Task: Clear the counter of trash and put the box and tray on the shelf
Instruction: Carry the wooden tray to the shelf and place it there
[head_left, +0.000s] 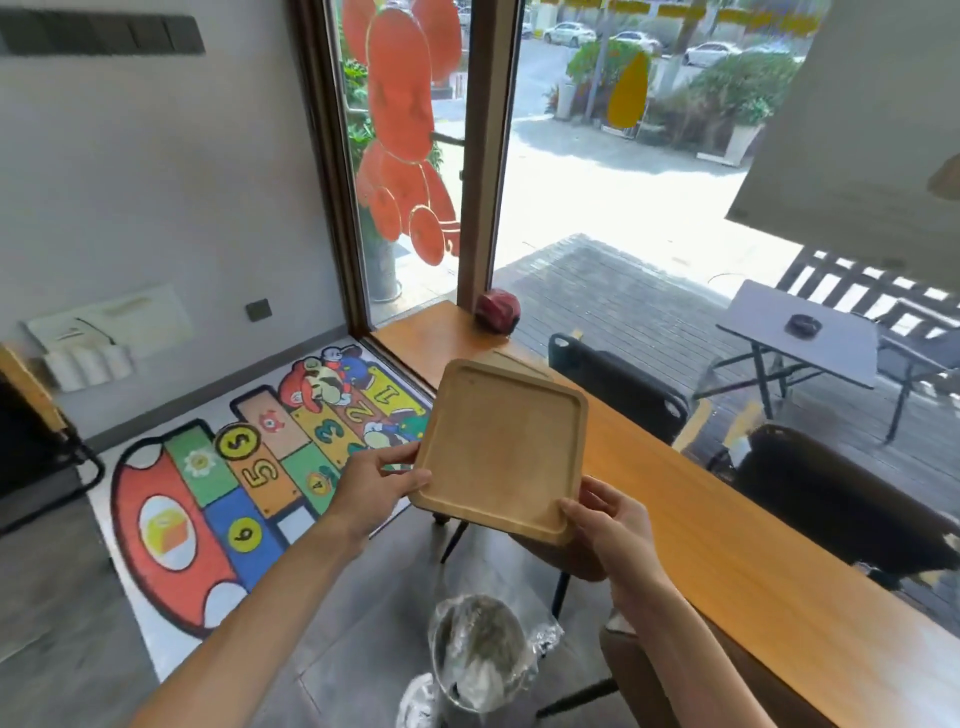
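Seen from the head camera, both hands hold a square wooden tray (501, 452) in the air, tilted, beside the long wooden counter (727, 525). Left hand (376, 486) pinches its left edge; right hand (605, 519) grips the near corner. Below stands a plastic-lined bin (478, 649).

Two bare arms came up from 6 o'clock. The left hand (376, 493) and the right hand (610, 525) wore no gloves, rings or watch. No sleeves showed anywhere.
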